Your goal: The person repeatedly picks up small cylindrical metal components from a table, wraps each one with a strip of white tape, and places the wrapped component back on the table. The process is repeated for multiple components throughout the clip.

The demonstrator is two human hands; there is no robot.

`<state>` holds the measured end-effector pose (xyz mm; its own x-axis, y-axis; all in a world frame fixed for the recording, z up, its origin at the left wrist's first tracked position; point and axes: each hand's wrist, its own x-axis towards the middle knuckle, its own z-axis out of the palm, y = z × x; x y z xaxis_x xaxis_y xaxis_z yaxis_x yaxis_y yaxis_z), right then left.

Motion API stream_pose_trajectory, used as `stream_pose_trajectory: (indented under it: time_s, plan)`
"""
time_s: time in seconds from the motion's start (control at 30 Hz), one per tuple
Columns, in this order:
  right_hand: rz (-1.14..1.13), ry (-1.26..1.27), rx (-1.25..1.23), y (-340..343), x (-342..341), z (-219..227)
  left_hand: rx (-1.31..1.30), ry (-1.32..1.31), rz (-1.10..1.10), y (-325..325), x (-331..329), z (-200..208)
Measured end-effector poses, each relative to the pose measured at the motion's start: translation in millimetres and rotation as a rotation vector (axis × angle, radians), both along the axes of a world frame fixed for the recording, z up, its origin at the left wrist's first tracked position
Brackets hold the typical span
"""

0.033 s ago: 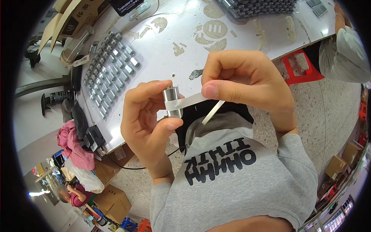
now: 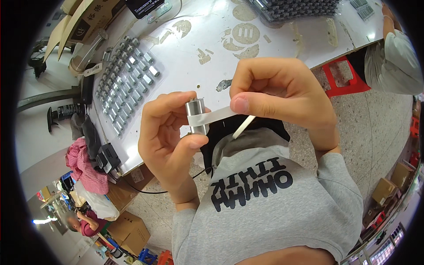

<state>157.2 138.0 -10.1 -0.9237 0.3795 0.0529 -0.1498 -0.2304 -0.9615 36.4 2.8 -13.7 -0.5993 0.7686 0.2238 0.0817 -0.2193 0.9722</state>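
Note:
Between the thumb and forefinger of my left hand (image 2: 165, 132) stands a small shiny metal cylinder (image 2: 195, 106), gripped at its two ends; it looks like a small motor. A strip of white tape (image 2: 216, 115) lies around its middle and runs off to the right. My right hand (image 2: 282, 90) pinches that strip between thumb and forefinger, pulled straight from the cylinder. Below the right fingers hangs the loose end (image 2: 243, 127) of the strip, over my lap. Both hands are closed, just in front of the table's near edge.
On the white table (image 2: 207, 39), rows of similar cylinders (image 2: 128, 84) lie at the left. A dark tray of more parts (image 2: 296, 11) is at the far side. A red stool (image 2: 344, 78) and a co-worker's sleeve (image 2: 399, 62) are at the right. Cardboard boxes stand at upper left.
Almost nothing differs. The tape strip and its hanging end have shifted very slightly; both hands keep their hold.

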Motion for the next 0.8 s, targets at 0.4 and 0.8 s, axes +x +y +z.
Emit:
stream_pose_trajectory:
  time_s: [0.4,0.8]
  plan:
    - [-0.108,0.015,0.042,-9,-1,5,0.128,-0.194,-0.046,7,10,-10]
    - [-0.110,-0.015,0.028,-3,-5,0,0.082,-0.205,0.011,16,15,-4]
